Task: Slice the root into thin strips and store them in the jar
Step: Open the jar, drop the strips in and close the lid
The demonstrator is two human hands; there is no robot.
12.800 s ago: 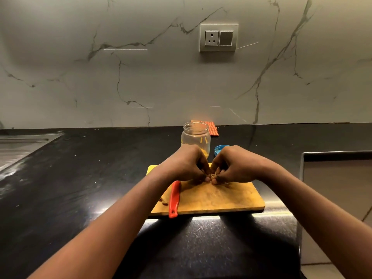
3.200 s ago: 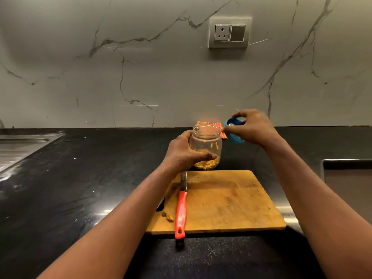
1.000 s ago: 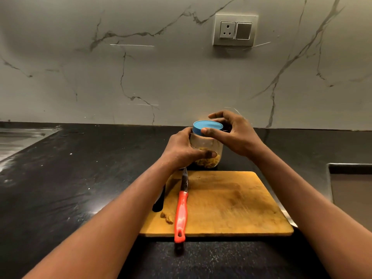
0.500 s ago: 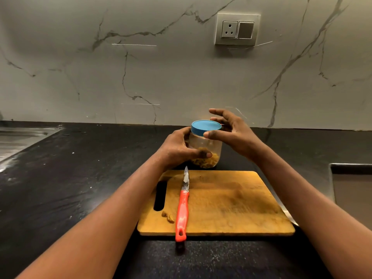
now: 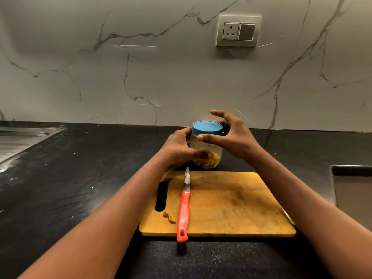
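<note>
The black table (image 5: 80,188) runs wide and bare on the left up to a steel sink drainboard (image 5: 18,139) at its far left edge. On the right a steel-rimmed recess (image 5: 354,188) sits close beside the cutting board (image 5: 231,208). The board's near edge lies back from the table's near side. A red-handled knife (image 5: 183,210) lies on the board's left part, tip pointing far and handle end overhanging the near edge, with a small root scrap (image 5: 169,217) just left of it.

The jar (image 5: 215,150) stands on the table just beyond the board's far edge, blue lid (image 5: 207,127) on top and yellow strips (image 5: 213,160) in its bottom. The left hand (image 5: 179,148) grips the jar's body, thumb across the front. The right hand (image 5: 235,137) arches over the lid, its fingers (image 5: 221,114) spread and loosened and the thumb tip at the lid's lower rim; whether it touches I cannot tell.
</note>
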